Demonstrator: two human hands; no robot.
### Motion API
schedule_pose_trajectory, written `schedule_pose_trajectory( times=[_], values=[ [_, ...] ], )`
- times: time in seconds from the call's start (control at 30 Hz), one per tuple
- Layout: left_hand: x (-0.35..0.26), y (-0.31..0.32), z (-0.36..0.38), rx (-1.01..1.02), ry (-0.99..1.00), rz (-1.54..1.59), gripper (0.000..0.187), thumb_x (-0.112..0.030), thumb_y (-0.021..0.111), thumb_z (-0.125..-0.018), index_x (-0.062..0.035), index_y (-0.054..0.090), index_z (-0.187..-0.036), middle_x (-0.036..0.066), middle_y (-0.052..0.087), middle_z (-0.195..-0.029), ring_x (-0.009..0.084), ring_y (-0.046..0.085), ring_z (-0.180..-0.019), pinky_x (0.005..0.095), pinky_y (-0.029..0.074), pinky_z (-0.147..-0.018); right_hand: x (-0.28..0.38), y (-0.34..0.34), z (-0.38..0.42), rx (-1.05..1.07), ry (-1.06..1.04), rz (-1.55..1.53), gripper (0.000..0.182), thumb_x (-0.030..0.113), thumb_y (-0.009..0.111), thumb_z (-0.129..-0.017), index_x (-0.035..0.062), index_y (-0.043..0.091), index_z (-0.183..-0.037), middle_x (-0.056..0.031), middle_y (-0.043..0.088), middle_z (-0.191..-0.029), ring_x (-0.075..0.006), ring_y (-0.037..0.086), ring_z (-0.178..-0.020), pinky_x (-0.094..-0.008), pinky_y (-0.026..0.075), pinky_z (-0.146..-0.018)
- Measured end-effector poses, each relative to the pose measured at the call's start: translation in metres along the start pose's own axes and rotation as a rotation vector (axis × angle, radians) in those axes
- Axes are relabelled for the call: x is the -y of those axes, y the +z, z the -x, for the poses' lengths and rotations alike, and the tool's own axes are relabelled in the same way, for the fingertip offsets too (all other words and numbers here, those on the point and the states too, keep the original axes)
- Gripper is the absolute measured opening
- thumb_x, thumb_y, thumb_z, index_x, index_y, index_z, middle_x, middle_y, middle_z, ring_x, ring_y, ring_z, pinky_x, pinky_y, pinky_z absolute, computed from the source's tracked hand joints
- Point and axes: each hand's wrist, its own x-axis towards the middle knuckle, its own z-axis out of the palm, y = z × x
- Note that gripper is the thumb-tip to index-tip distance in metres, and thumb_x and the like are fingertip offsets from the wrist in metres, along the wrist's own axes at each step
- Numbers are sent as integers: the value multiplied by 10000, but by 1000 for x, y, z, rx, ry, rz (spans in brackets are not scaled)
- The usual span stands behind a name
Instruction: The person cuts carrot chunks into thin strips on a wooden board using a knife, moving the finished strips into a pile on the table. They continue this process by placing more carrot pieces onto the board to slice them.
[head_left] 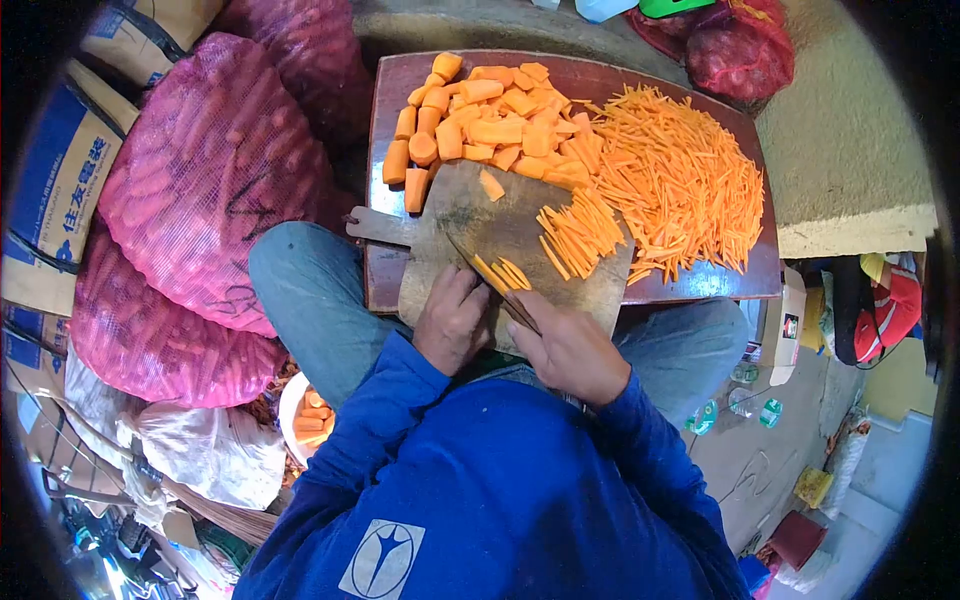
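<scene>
My right hand (575, 350) is wrapped round the handle of a knife (466, 252), whose blade slants up and left across a worn wooden cutting board (425, 275). My left hand (455, 322) has its fingers curled at the near side of the blade; whatever they press on is hidden. A few cut carrot strips (512, 273) lie along the blade's far side. Further right on the board sits a bundle of carrot sticks (582, 232), and one carrot slice (491, 185) rests near the top edge.
Peeled carrot chunks (500, 115) and a heap of carrot sticks (685, 190) cover much of the small brown table (700, 285). Pink mesh sacks of carrots (215, 180) stand at left. A white bucket (289, 412) holding carrot pieces is beside my left leg.
</scene>
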Motion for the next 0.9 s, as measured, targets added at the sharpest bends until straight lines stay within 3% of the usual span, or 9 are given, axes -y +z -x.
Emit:
schedule_pose_trajectory(
  times=[0.1,0.17,0.27,0.4,0.6,0.7,0.77,0.83,0.9],
  values=[
    [0,4,2,-26,-8,-27,343,67,739,-721,50,692,-1060,208,609,-1034,431,579,-940,492,519,-826,2,-6,9,-8,-48,-29,380,215,658,-1035,28,599,-1361,-314,720,-997,-531,703,-928,-580,558,-801],
    [3,2,3,-15,-8,-24,349,71,739,-717,48,692,-1062,207,611,-1033,431,580,-936,492,519,-825,7,-12,19,57,12,9,365,270,621,-1053,27,556,-1317,-331,726,-975,-555,702,-914,-638,550,-786],
    [0,2,-2,-28,15,-6,356,80,738,-711,45,694,-1062,206,614,-1030,432,584,-930,493,519,-823,3,-1,7,-30,-57,-22,362,284,623,-1055,27,556,-1301,-334,723,-970,-552,702,-920,-641,546,-787],
    [-5,1,-10,-126,72,41,347,82,734,-708,43,696,-1051,206,619,-1022,435,591,-925,495,520,-821,12,-5,2,15,-32,3,365,288,624,-1054,30,555,-1303,-338,721,-951,-558,701,-910,-646,543,-787],
    [1,4,-2,-71,22,18,334,86,729,-709,39,700,-1039,208,622,-1029,431,594,-936,495,523,-823,5,-2,8,8,-9,-25,353,284,621,-1058,41,563,-1307,-340,721,-948,-560,701,-904,-651,536,-789],
    [0,0,0,-5,-16,12,328,89,735,-709,35,700,-1030,204,632,-1040,422,598,-942,484,527,-827,3,0,3,-28,-28,16,368,283,631,-1055,32,584,-1319,-335,722,-952,-551,705,-916,-630,548,-793],
    [4,2,2,-26,-1,10,310,85,745,-720,36,699,-1022,198,639,-1032,416,607,-933,476,529,-818,3,-5,7,-117,-91,-126,375,262,646,-1048,9,611,-1322,-329,723,-961,-539,712,-933,-592,561,-797],
    [2,5,3,-45,4,14,293,81,755,-731,38,699,-1015,193,646,-1024,409,615,-925,468,532,-810,9,-18,16,-121,-29,-161,367,249,650,-1046,1,620,-1315,-327,722,-964,-538,712,-938,-579,562,-796],
    [1,9,-1,-206,-19,61,215,83,765,-752,34,710,-953,173,662,-954,377,639,-872,440,536,-764,10,-23,21,-136,35,-192,359,237,654,-1045,-6,630,-1308,-325,721,-967,-536,712,-943,-566,563,-796]
  ],
)
